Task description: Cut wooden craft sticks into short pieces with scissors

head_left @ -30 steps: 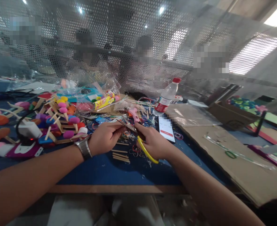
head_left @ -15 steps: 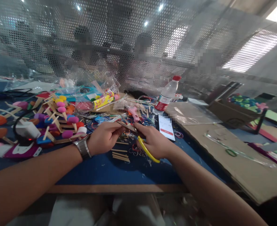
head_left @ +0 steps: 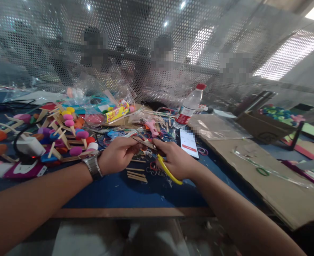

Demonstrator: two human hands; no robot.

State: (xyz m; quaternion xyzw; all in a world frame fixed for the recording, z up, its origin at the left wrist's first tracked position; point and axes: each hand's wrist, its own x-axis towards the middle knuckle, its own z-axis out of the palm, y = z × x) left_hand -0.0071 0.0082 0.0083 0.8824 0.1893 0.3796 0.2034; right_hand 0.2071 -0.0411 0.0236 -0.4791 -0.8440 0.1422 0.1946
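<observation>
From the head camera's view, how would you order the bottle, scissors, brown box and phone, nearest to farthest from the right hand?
1. Scissors: held in the right hand.
2. Phone: just beyond the hand, slightly right.
3. Bottle: farther back, behind the phone.
4. Brown box: far off to the right.

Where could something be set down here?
Mostly bare: the blue tabletop between the short sticks and the wooden front edge; the cardboard between the clear strip and its near-left edge. Crowded: the colourful pile at left, and the stretch beyond the left hand.
</observation>
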